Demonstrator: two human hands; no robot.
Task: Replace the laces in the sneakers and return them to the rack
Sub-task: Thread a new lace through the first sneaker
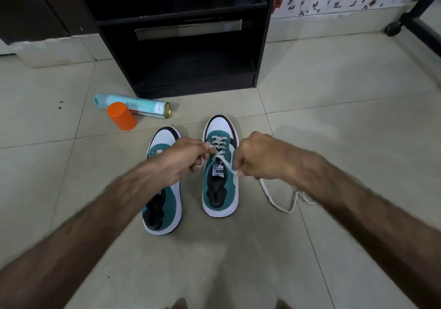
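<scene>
Both hands work over the right sneaker point(220, 165) on the floor: left hand point(181, 159) and right hand point(256, 157) each pinch a white lace point(218, 145) end in curled fingers.

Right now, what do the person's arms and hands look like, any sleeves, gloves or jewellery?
Both forearms are bare as far up as the picture reaches, with no sleeve edge in view. The left hand and the right hand wear no gloves, and no watch, bracelet or ring shows on either. The forearms carry visible hair. The nearer parts of both arms are blurred, so fine marks cannot be told.
</scene>
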